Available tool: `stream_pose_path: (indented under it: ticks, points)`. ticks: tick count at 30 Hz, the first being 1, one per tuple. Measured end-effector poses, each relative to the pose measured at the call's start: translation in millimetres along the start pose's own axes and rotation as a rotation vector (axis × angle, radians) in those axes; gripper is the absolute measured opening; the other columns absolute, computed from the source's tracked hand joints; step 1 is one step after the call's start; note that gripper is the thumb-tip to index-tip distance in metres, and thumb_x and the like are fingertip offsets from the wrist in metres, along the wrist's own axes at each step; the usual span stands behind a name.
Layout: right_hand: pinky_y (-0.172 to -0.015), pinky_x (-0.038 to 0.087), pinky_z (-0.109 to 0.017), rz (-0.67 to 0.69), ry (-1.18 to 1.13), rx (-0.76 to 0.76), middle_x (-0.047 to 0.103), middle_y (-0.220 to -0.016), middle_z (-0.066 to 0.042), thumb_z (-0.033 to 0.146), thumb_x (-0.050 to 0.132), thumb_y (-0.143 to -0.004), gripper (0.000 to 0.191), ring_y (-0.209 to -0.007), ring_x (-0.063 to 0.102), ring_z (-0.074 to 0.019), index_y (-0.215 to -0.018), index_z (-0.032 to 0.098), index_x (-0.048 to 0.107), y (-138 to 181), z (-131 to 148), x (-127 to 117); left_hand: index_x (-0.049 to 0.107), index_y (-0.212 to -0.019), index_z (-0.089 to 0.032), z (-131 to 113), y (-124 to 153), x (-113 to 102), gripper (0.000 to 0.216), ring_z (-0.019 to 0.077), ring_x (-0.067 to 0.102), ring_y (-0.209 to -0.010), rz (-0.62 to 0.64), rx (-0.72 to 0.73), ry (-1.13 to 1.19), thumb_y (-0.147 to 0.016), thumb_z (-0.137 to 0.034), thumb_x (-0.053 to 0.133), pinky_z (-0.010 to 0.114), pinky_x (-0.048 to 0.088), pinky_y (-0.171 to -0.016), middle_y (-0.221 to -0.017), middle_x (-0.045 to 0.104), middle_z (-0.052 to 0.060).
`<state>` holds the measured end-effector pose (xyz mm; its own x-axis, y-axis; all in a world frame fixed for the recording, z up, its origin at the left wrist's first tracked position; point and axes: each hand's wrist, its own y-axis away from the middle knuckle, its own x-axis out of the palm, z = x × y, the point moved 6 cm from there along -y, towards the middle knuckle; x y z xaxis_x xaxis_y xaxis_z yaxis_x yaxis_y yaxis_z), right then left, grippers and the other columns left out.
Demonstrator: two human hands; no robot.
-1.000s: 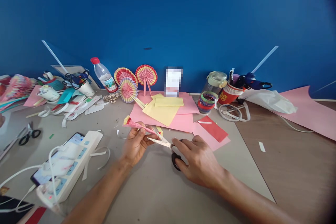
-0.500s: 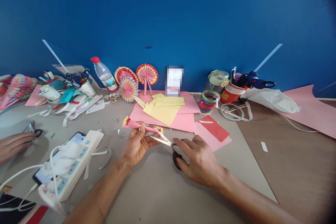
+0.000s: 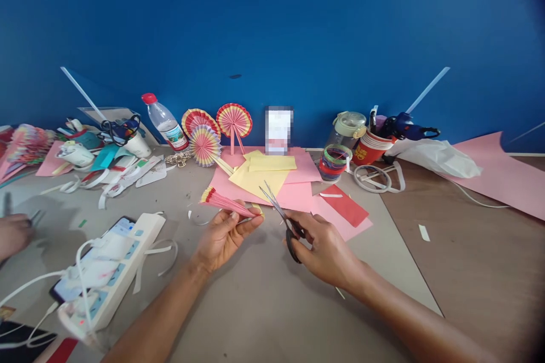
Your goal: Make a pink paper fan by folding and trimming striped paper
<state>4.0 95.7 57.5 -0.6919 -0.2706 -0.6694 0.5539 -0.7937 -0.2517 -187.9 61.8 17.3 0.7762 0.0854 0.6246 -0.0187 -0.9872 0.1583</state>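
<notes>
My left hand [image 3: 223, 235] pinches a folded pleated paper fan [image 3: 221, 202], pink with a red and yellow end pointing left. My right hand [image 3: 321, 244] grips black-handled scissors [image 3: 283, 221], blades closed and tilted up and away from the fan's right end. Both hands hover just above the grey table [image 3: 255, 306], in front of pink paper [image 3: 298, 195] and yellow paper [image 3: 258, 178] sheets.
A white power strip [image 3: 114, 269] with a phone lies at left. Another person's hand [image 3: 12, 232] holds scissors at the far left edge. Finished round paper fans [image 3: 213, 130], a water bottle [image 3: 164, 122], a jar, a red cup of tools [image 3: 370, 147] and a plastic bag line the blue wall.
The scissors have left the fan's right end and swung up and to the right. My left hand still holds the fan. The other person's hand came in and picked up the scissors at far left.
</notes>
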Motion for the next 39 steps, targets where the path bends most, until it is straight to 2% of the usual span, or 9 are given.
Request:
stream_pose_path:
  ticks: [5, 11, 17, 21, 26, 30, 35, 39]
  points:
    - [-0.068, 0.046, -0.03, 0.021, 0.012, -0.022, 0.064, -0.075, -0.001, 0.018, 0.052, -0.077, 0.041, -0.071, 0.056, -0.0173, -0.117, 0.022, 0.058, 2, -2, 4, 0.057, -0.094, -0.021, 3, -2, -8, 0.018, 0.018, 0.073, -0.08, -0.021, -0.019, 0.042, -0.083, -0.025, 0.069, 0.036, 0.057, -0.083, -0.103, 0.074, 0.005]
    - [-0.07, 0.046, -0.031, 0.01, 0.049, -0.081, 0.065, -0.075, -0.002, 0.018, 0.049, -0.078, 0.039, -0.069, 0.058, -0.0176, -0.116, 0.019, 0.058, 2, 3, 4, 0.05, -0.095, -0.023, 3, 0, -5, 0.025, 0.0172, 0.074, -0.079, -0.037, -0.008, 0.01, -0.082, -0.027, 0.07, 0.035, 0.058, -0.082, -0.098, 0.074, 0.001]
    - [-0.067, 0.046, -0.031, 0.017, 0.062, -0.063, 0.065, -0.076, -0.003, 0.017, 0.05, -0.078, 0.039, -0.071, 0.057, -0.0188, -0.116, 0.02, 0.059, 3, 3, 5, 0.045, -0.094, -0.023, 6, 3, 2, 0.029, 0.0163, 0.073, -0.069, 0.001, -0.02, -0.074, -0.083, -0.036, 0.068, 0.04, 0.059, -0.079, -0.09, 0.07, -0.002]
    - [-0.067, 0.044, -0.03, 0.017, 0.066, -0.075, 0.066, -0.076, -0.002, 0.017, 0.051, -0.078, 0.037, -0.07, 0.056, -0.0178, -0.115, 0.02, 0.059, 4, 3, 6, 0.044, -0.094, -0.023, 8, 3, 2, 0.031, 0.0186, 0.073, -0.07, -0.021, -0.031, -0.111, -0.082, -0.038, 0.069, 0.041, 0.06, -0.077, -0.089, 0.069, -0.003]
    - [-0.069, 0.04, -0.031, 0.037, 0.163, -0.199, 0.067, -0.077, -0.003, 0.017, 0.049, -0.08, 0.037, -0.066, 0.056, -0.0167, -0.117, 0.016, 0.058, 5, 10, 8, 0.045, -0.094, -0.022, 4, 0, -3, 0.031, 0.0186, 0.073, -0.071, -0.045, 0.026, -0.122, -0.083, -0.038, 0.068, 0.042, 0.06, -0.078, -0.087, 0.07, -0.003]
    - [-0.069, 0.035, -0.032, 0.042, 0.24, -0.313, 0.069, -0.082, -0.006, 0.017, 0.05, -0.078, 0.039, -0.065, 0.057, -0.0162, -0.116, 0.013, 0.057, 9, 18, 10, 0.044, -0.099, -0.024, 1, 0, -6, 0.032, 0.018, 0.073, -0.066, -0.071, 0.08, -0.153, -0.083, -0.04, 0.067, 0.042, 0.061, -0.072, -0.088, 0.071, -0.004]
    - [-0.068, 0.031, -0.033, 0.047, 0.327, -0.333, 0.069, -0.082, -0.006, 0.019, 0.051, -0.078, 0.038, -0.065, 0.058, -0.0169, -0.115, 0.012, 0.057, 12, 19, 14, 0.048, -0.092, -0.022, -7, 0, -5, 0.034, 0.0126, 0.07, -0.062, -0.159, 0.203, -0.219, -0.078, -0.043, 0.071, 0.03, 0.06, -0.064, -0.08, 0.069, -0.005]
    - [-0.067, 0.029, -0.033, 0.044, 0.4, -0.332, 0.068, -0.081, -0.006, 0.02, 0.051, -0.079, 0.037, -0.062, 0.055, -0.0164, -0.113, 0.012, 0.059, 12, 17, 18, 0.049, -0.085, -0.021, -10, 0, -4, 0.035, 0.0126, 0.069, -0.064, -0.216, 0.252, -0.241, -0.075, -0.044, 0.074, 0.031, 0.06, -0.069, -0.078, 0.067, -0.006]
